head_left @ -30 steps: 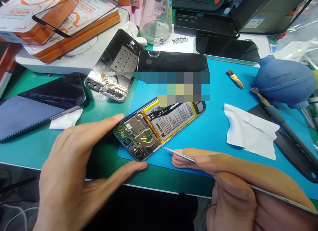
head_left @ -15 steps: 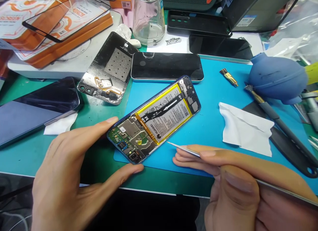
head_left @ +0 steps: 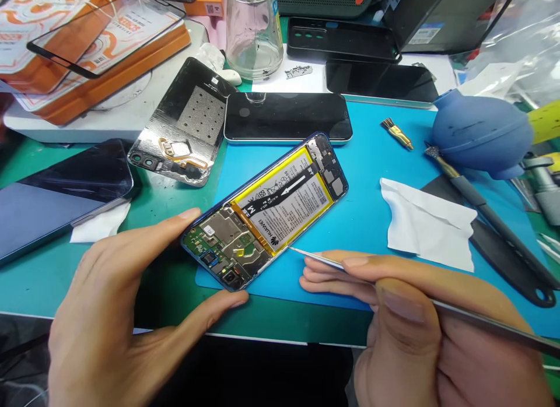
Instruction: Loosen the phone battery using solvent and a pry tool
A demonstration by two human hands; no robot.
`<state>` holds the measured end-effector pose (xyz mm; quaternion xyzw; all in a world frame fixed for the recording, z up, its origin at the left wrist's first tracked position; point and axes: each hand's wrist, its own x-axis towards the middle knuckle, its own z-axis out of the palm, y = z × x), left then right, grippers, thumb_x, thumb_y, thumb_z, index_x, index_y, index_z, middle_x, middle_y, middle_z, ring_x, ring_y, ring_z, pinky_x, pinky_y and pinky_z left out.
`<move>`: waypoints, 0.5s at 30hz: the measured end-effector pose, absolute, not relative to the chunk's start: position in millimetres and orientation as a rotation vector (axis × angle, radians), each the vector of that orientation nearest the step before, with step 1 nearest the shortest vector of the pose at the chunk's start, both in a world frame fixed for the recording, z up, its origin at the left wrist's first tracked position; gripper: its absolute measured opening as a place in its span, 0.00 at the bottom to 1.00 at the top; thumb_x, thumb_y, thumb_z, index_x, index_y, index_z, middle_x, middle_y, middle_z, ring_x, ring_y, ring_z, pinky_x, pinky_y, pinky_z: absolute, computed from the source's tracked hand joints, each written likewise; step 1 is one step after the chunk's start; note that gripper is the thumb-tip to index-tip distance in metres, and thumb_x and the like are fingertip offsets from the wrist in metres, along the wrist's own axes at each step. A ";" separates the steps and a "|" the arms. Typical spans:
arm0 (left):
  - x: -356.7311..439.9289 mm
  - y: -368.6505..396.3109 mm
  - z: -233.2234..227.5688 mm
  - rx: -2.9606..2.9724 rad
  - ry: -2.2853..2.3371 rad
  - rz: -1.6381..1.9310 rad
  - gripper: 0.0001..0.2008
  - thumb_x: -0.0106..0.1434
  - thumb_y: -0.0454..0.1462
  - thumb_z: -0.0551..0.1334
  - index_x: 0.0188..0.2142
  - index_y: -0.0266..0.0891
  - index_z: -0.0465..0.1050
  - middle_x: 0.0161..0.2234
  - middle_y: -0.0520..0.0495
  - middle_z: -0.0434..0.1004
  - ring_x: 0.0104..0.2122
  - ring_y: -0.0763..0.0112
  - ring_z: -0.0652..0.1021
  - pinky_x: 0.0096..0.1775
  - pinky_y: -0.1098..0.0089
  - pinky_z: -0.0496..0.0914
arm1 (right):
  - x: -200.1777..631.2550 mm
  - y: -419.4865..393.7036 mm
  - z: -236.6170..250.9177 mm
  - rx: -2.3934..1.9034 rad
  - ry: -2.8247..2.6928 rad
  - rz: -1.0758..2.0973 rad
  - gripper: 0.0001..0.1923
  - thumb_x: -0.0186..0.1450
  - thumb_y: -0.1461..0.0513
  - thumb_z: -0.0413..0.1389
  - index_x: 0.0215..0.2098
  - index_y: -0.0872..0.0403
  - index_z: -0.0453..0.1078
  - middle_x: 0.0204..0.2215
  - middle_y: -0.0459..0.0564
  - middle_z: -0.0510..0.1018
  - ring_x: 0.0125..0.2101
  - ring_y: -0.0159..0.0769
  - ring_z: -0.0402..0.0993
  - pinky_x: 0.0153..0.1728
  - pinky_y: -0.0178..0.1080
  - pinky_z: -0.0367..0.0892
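The opened phone (head_left: pixel 262 211) sits mid-view over the blue mat (head_left: pixel 367 220), tilted from eight o'clock to two, its camera end gripped between the forefinger and thumb of my left hand (head_left: pixel 109 302), which arches in from seven o'clock. My right hand (head_left: pixel 415 313), in from four o'clock, pinches a thin metal tool (head_left: pixel 321 259) like a pen, its tip at the phone's five-o'clock edge, though I can't tell whether they touch. The tool's rear runs out of view, and my left hand's other fingers are mostly hidden.

Left hand (head_left: pixel 105 302) curved in a C, right hand (head_left: pixel 415 311) pinched
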<state>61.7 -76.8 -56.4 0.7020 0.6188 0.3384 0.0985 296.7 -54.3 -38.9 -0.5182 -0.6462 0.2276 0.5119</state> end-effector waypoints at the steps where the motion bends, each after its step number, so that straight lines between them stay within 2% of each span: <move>1: 55.2 -80.7 -56.4 2.067 1.851 1.022 0.45 0.52 0.63 0.83 0.69 0.77 0.79 0.57 0.51 0.91 0.72 0.28 0.80 0.55 0.32 0.88 | 295.7 -53.4 -38.7 -1.246 -1.555 0.549 0.17 0.79 0.43 0.68 0.41 0.44 0.84 0.37 0.51 0.90 0.42 0.51 0.94 0.36 0.47 0.91; 3: 42.5 -88.9 -55.9 2.015 1.951 1.055 0.45 0.56 0.62 0.82 0.72 0.77 0.76 0.58 0.51 0.90 0.68 0.28 0.82 0.57 0.31 0.85 | 293.9 -51.3 -38.3 -1.243 -1.557 0.552 0.17 0.79 0.43 0.68 0.41 0.44 0.84 0.37 0.51 0.90 0.42 0.51 0.94 0.35 0.47 0.91; 6: 32.5 -98.0 -54.4 1.889 2.135 1.010 0.41 0.64 0.59 0.78 0.74 0.81 0.72 0.64 0.57 0.87 0.63 0.34 0.84 0.63 0.30 0.78 | 291.9 -48.6 -38.1 -1.231 -1.557 0.547 0.16 0.79 0.43 0.68 0.41 0.44 0.85 0.37 0.51 0.90 0.41 0.51 0.94 0.35 0.47 0.91; 10: 33.0 -100.6 -54.8 1.853 2.175 0.983 0.39 0.66 0.59 0.77 0.74 0.84 0.71 0.66 0.60 0.85 0.62 0.36 0.84 0.65 0.31 0.74 | 290.7 -49.3 -38.2 -1.223 -1.548 0.538 0.14 0.79 0.45 0.69 0.43 0.44 0.86 0.37 0.51 0.91 0.41 0.51 0.94 0.34 0.47 0.91; 13: 33.7 -99.7 -56.6 1.844 2.181 1.003 0.39 0.67 0.58 0.76 0.75 0.85 0.69 0.65 0.60 0.85 0.63 0.36 0.83 0.66 0.30 0.73 | 288.6 -52.5 -38.7 -1.231 -1.544 0.545 0.08 0.80 0.51 0.69 0.44 0.44 0.87 0.38 0.50 0.92 0.39 0.49 0.94 0.34 0.45 0.91; 15: 34.5 -100.2 -56.3 1.845 2.174 0.995 0.38 0.67 0.59 0.77 0.74 0.85 0.70 0.65 0.61 0.85 0.63 0.36 0.83 0.66 0.31 0.73 | 285.2 -54.4 -39.6 -1.240 -1.542 0.537 0.05 0.81 0.60 0.67 0.46 0.44 0.87 0.40 0.48 0.93 0.36 0.44 0.94 0.35 0.41 0.91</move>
